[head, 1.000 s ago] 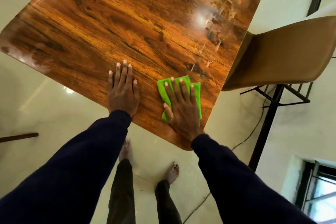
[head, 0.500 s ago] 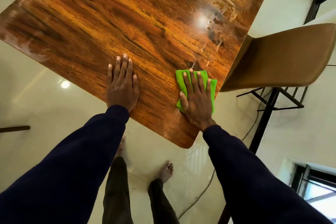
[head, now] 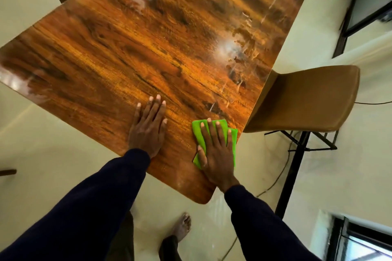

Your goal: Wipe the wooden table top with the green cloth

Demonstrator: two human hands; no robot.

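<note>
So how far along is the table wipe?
Done: brown wooden table top looks streak-free at centre. In hand: the right hand presses the folded green cloth flat near the right edge; the left hand rests flat beside it. Left: whitish smears beyond the cloth, at the far edge and left corner.

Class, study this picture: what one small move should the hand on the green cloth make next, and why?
Probably slide the right hand, pressed flat on the green cloth, forward along the right edge of the wooden table top. Just beyond the cloth lie whitish streaks that look unwiped, and the left hand rests flat on the wood, bracing.
</note>
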